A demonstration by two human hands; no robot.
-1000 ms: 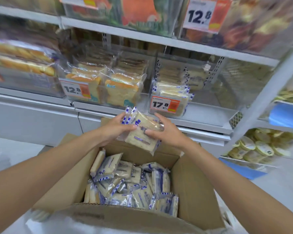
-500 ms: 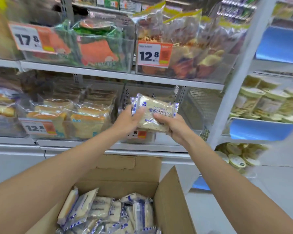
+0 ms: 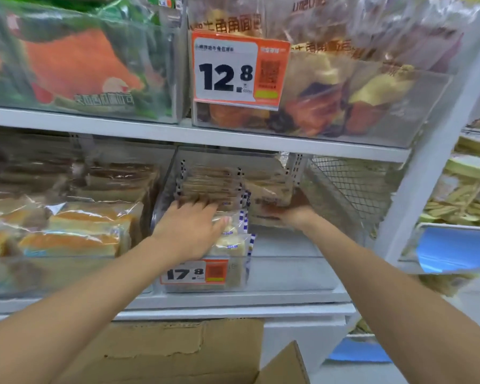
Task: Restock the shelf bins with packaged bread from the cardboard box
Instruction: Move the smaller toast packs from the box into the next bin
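The left hand (image 3: 189, 231), fingers flat, is steadying the stacked packs (image 3: 211, 184) while the right hand (image 3: 291, 213), grip too blurred to tell, is seating a bread pack (image 3: 269, 194) at the back right of the bin (image 3: 288, 273), likely needing release next.

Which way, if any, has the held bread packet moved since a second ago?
Yes. The bread packet has risen from below the 17.8 price tag to above it, inside the clear bin, with the right hand.
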